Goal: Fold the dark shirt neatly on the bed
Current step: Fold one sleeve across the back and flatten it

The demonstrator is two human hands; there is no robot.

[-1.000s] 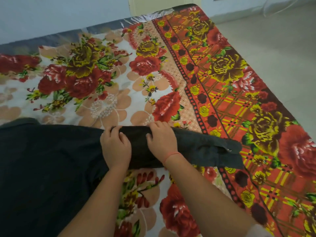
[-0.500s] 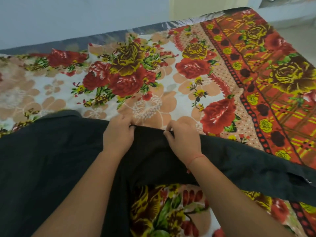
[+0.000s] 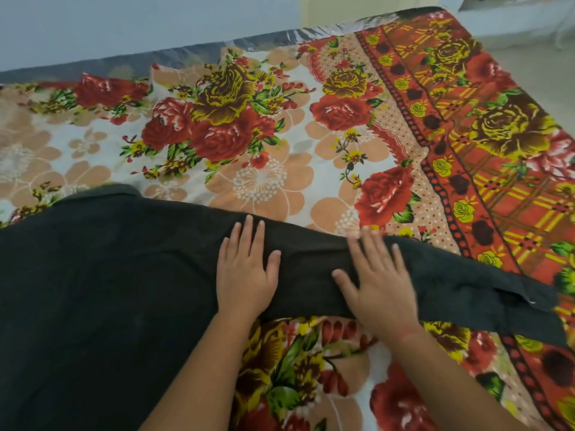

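Dark shirt (image 3: 109, 290) lies spread across the near side of a bed (image 3: 311, 144) covered in a red and yellow floral sheet; one sleeve (image 3: 466, 284) stretches out from the shirt's body toward the sheet's orange border; both hands rest flat on that sleeve, fingers spread and gripping nothing, the left hand (image 3: 245, 275) nearest the shirt's body, the right hand (image 3: 379, 284) just beside it.

Quick headcount from my feed

I count one dark shirt (image 3: 93, 290), one bed (image 3: 280, 181) with one floral sheet (image 3: 466, 135), plus two hands: left hand (image 3: 245, 275), right hand (image 3: 381, 284).
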